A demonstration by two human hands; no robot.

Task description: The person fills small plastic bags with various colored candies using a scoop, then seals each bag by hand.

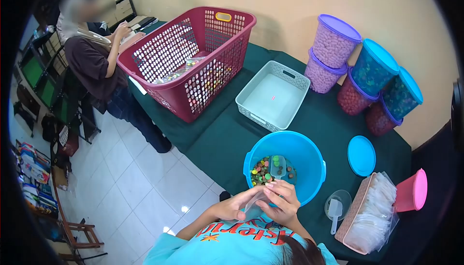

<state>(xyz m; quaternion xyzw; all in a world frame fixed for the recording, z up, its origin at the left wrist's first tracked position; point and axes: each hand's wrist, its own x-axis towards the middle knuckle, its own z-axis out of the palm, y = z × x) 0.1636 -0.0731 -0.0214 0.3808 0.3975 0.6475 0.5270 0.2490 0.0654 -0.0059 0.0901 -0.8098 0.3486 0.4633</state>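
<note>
Close to my body, my left hand (231, 208) holds a clear plastic bag (255, 206) by its side. The fingers of my right hand (282, 204) are bent against the same bag from the other side. Just beyond my hands stands a blue tub (314, 151) with a layer of small round candies (261, 170) in brown, green, yellow and pink. A clear scoop (277, 167) rests among them, with a few green and brown pieces in it. My right hand partly covers the tub's near rim.
A maroon laundry basket (169, 88) holding filled packets and a grey tray (273, 95) stand on the green-covered table. Several lidded tubs (333, 37) line the wall. To the right are a blue lid (361, 155), a scoop (334, 214) and a box of plastic bags (369, 216). Another person (92, 57) stands at left.
</note>
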